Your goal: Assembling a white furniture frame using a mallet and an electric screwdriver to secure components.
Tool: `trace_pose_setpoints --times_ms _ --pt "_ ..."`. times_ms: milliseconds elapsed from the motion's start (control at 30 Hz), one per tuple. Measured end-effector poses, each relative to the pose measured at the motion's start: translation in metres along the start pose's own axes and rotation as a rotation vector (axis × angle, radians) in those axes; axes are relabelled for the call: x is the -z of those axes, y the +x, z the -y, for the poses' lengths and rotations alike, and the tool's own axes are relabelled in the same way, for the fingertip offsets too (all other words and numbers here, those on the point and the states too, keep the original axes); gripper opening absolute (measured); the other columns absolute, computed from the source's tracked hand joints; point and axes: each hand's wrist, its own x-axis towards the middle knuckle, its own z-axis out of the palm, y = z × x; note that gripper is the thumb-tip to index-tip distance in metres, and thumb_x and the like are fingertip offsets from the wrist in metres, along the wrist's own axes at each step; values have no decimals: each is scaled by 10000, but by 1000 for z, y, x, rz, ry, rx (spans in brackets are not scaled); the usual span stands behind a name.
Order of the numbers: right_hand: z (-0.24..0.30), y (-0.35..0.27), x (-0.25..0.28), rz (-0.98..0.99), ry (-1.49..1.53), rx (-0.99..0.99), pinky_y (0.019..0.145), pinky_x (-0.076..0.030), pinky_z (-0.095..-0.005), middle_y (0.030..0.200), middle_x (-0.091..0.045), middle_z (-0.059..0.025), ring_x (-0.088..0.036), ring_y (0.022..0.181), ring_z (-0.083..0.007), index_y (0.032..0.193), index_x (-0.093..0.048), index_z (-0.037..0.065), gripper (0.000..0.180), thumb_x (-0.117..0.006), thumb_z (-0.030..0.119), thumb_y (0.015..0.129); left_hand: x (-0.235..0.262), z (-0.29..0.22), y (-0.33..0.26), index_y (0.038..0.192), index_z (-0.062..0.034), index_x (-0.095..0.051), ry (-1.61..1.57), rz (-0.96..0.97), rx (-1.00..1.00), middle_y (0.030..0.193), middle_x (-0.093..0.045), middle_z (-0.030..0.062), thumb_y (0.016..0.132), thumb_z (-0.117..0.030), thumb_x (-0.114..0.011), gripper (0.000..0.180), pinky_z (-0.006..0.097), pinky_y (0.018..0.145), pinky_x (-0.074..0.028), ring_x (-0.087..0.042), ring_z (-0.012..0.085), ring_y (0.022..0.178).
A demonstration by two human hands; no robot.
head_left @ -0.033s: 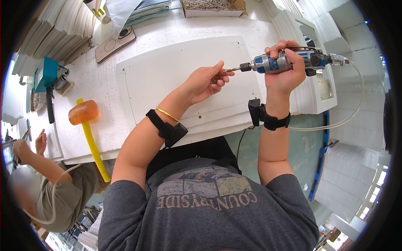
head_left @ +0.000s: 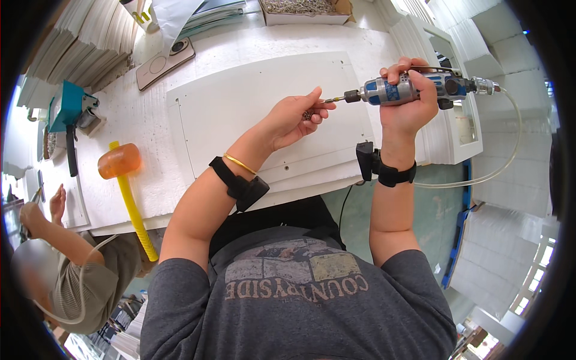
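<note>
In my right hand [head_left: 411,96] is a silver-and-blue air screwdriver [head_left: 390,90], held level with its bit pointing left and a clear hose at its rear end. My left hand [head_left: 294,120] is closed around several small metal screws [head_left: 308,114], partly hidden by the fingers. Its thumb and forefinger meet at the tip of the driver's bit [head_left: 336,99]; whether a screw sits on the tip is too small to tell. Beneath both lies a white panel [head_left: 234,108] with small holes near its edges, flat on the white bench.
An orange-headed mallet [head_left: 120,161] with a yellow handle lies left, near a teal tool [head_left: 65,108]. Behind are a phone [head_left: 166,63], stacked white boards [head_left: 90,42] and a box of small hardware [head_left: 306,7]. White framed doors [head_left: 450,90] stand right. A co-worker's hand [head_left: 58,204] shows far left.
My hands, the screwdriver and the panel stay in place. At the far left the co-worker's hands have shifted very slightly.
</note>
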Motion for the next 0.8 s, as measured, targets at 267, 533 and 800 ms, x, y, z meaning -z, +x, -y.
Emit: trace_pose_setpoints --times_ms 267,533,800 --pt "2 2 -1 -2 -16 7 702 -433 -374 760 -550 -88 -528 583 -173 847 -555 47 200 -522 122 664 11 3 2 817 -30 -529 18 12 -40 682 -501 -14 932 -302 -472 300 119 447 -331 -401 9 545" --pt "4 1 -1 -21 27 14 700 -427 -376 763 -543 -89 -524 587 -175 871 -536 49 221 -523 115 660 11 4 3 818 -42 -520 -43 76 -36 704 -500 -19 946 -239 -449 246 121 451 -331 -394 7 552" --pt "7 -4 3 -21 70 13 723 -419 -352 761 -533 -78 -519 609 -160 864 -549 77 208 -523 117 662 8 6 2 828 -33 -512 -90 134 -64 731 -513 0 947 -216 -446 228 119 462 -339 -389 9 558"
